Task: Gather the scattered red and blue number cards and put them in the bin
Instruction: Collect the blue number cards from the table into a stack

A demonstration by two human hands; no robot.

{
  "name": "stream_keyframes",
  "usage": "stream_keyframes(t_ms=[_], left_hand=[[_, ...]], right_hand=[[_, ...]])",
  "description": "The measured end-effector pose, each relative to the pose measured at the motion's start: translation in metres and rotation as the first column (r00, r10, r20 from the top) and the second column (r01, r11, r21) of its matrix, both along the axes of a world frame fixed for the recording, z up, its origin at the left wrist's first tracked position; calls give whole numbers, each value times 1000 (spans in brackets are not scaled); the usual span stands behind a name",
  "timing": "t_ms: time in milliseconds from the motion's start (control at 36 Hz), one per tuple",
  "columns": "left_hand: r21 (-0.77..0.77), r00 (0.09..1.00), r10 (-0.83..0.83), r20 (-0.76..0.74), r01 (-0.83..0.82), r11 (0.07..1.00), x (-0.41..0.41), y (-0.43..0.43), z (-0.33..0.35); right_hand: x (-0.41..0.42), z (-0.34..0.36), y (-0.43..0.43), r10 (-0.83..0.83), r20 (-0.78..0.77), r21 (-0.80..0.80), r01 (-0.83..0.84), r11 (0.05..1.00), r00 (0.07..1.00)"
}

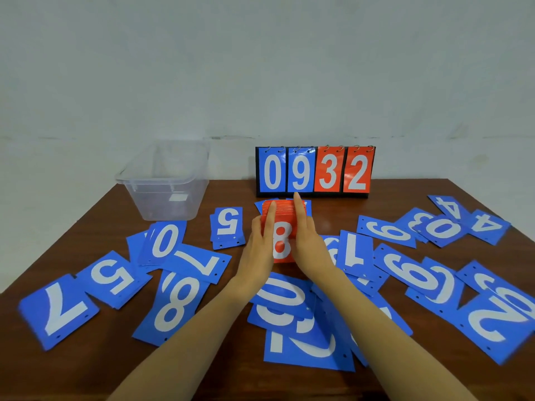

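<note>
1. Step in hand: squaring up the red stack (281,245), an 8 on top, at the middle of the worktop (86,369), just near of the scoreboard (315,172).
2. The left hand (260,250) lies flat against the stack's left edge and the right hand (308,241) against its right edge. The fingers (298,208) of both are straight and pressed to the sides, squeezing the cards between them rather than curled round them. The thumbs are hidden, so I cannot tell whether they reach under the stack.
3. The red cards look gathered, with none loose elsewhere. The blue cards (178,302) lie scattered across the left, right and near parts of the worktop, many overlapping. A few blue corners show under the far end of the red stack.
4. The bin (165,204), clear plastic, stands at the far left, well apart from the stack, and appears to hold no cards. By my reading the task is less than half done.
5. The next move likely calls for a firm grasp of the whole stack, thumbs under, so that it lifts without fanning out. It then has to be carried left and far, over the blue 5 cards (228,224), to the bin.
</note>
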State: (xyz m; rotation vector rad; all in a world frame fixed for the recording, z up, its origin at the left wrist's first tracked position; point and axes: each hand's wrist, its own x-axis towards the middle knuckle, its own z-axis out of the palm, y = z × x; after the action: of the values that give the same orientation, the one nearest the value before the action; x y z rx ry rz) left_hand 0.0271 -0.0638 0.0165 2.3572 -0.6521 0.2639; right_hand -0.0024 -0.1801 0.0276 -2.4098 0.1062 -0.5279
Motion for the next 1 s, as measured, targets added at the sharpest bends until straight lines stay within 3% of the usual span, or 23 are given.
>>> stream_keyframes(t_ms=[111, 194, 278, 472, 556, 722, 917, 1000], left_hand=[[-149, 999, 24, 43, -17, 989, 3, 2, 13], [-335, 999, -9, -50, -9, 942, 4, 7, 23], [-424, 985, -71, -159, -3, 906, 5, 9, 33], [-321, 902, -75, -426, -72, 944, 22, 1, 34], [-182, 904, -50, -424, -31, 983, 26, -8, 32], [-91, 860, -71, -505, 29, 995, 36, -37, 28], [-216, 796, -207, -569, 98, 972, 47, -51, 25], [-30, 858, -105, -503, 104, 994, 59, -43, 21]], right_hand=[[-4, 15, 1, 1, 95, 150, -15, 989, 996], [-3, 26, 0, 50, 84, 218, -67, 974, 995], [1, 30, -2, 26, 64, 295, -44, 954, 998], [9, 31, -13, 60, -122, 502, 10, 865, 991], [13, 27, -22, 83, -189, 554, 37, 832, 978], [21, 15, -45, 59, -304, 576, 134, 807, 951], [32, 8, -77, 18, -349, 652, 228, 723, 937], [35, 6, -85, 11, -353, 656, 239, 716, 935]])
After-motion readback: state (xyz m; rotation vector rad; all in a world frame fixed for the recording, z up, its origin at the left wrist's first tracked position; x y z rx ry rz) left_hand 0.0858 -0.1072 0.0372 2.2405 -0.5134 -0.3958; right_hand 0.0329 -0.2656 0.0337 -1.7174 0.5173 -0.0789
